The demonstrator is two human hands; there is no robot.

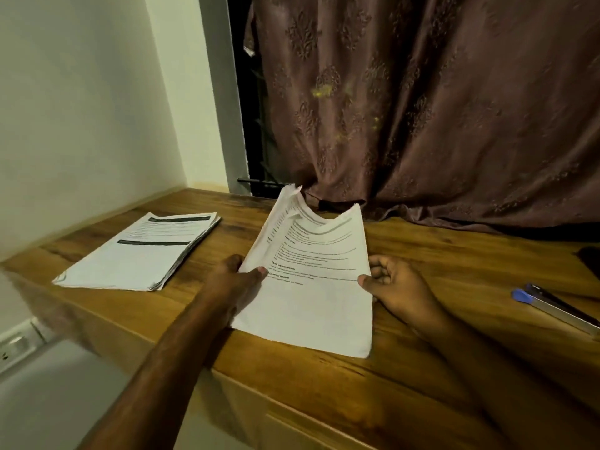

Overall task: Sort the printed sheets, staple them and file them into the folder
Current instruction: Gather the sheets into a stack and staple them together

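Sheets [311,280] mid-tabletop [422,352], long axis running away from person. Left hand [233,280] pinches left edge, right hand [393,284] right edge. Stapler [558,308] lies right, nearer right hand. Stack [139,251] left.

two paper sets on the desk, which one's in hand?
The centre set of sheets, pinched at its side edges by the left hand and right hand; the stack further left lies untouched.

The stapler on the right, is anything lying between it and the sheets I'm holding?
Nothing visible: bare wooden desk lies between the stapler and the held sheets. Only your right hand, pinching the sheets' right edge, sits on that side; your left hand holds the other edge.
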